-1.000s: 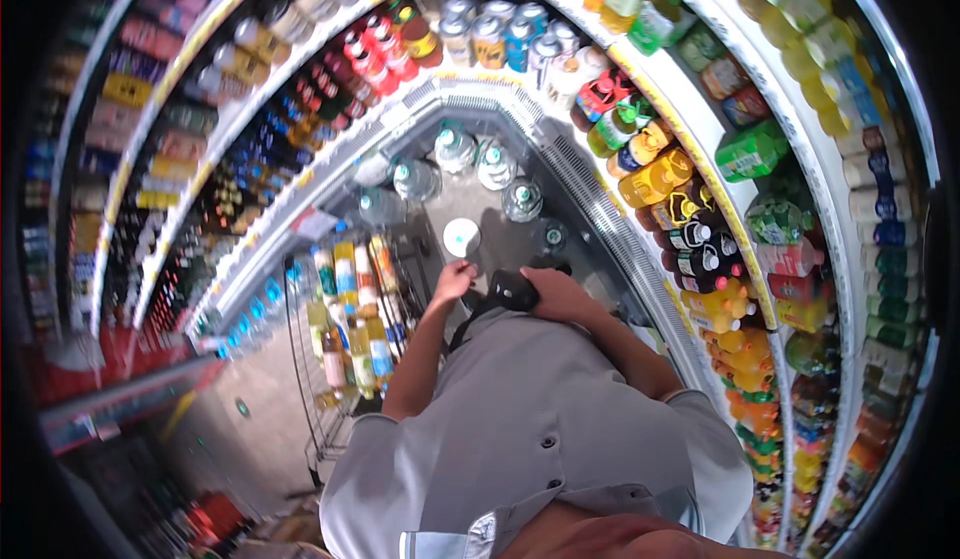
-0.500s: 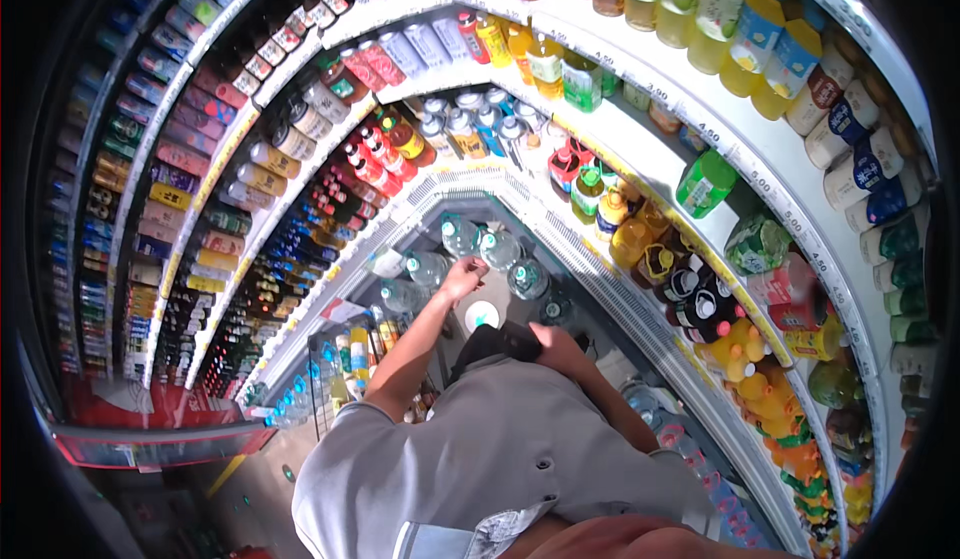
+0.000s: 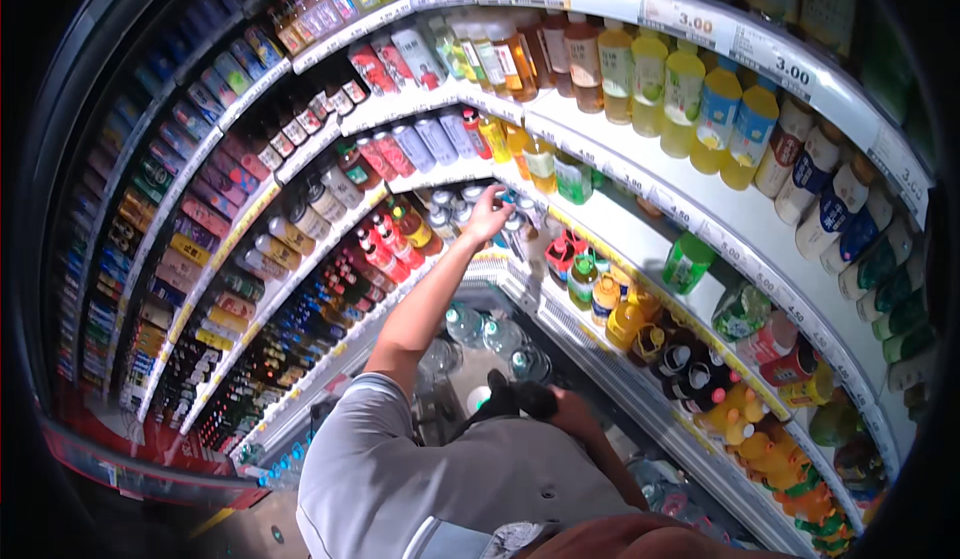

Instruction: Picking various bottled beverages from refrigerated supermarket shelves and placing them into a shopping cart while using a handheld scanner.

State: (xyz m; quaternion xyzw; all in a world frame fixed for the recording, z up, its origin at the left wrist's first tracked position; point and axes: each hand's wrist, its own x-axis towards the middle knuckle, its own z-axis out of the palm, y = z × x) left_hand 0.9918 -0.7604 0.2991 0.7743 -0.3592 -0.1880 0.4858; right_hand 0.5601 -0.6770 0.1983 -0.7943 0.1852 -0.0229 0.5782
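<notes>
My left hand (image 3: 488, 214) is stretched out to the inner corner of the drinks cooler. Its fingers look curved and apart beside the tops of silvery bottles (image 3: 520, 234) on a lower shelf, and no lifted bottle shows in it. By my waist, my right hand (image 3: 572, 414) is closed against a black object (image 3: 512, 397) whose kind I cannot make out; its fingertips are hidden. Large clear water bottles (image 3: 503, 336) with pale caps stand low in the corner, below my left forearm. A round white thing (image 3: 478, 399) lies near them.
Curved shelves of drinks surround me on both sides. Red-capped bottles (image 3: 390, 244) stand left of my hand, and a green bottle (image 3: 688, 262) leans on the right shelf. Yellow drink bottles (image 3: 720, 119) line an upper shelf. A grey cooler ledge (image 3: 600, 359) runs along the right.
My left hand has risen from the large water bottles to the shelf bottles in the corner. The view has tilted up, showing more upper shelves. My right hand stays by the black object.
</notes>
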